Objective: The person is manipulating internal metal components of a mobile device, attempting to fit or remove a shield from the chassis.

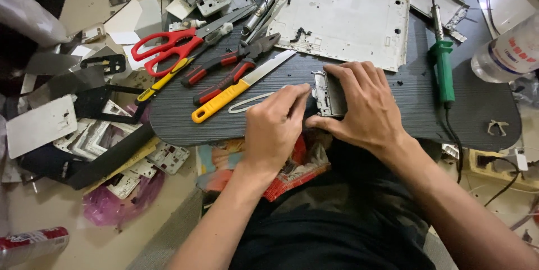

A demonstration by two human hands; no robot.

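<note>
Two hands [314,113], small metal frame [328,93], ridged tabletop [185,118]

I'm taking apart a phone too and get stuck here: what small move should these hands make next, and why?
Probably lift the part's near-left edge gently. The right hand already pins the small phone part on the dark board, and the left hand has its fingertips at that edge.
</note>
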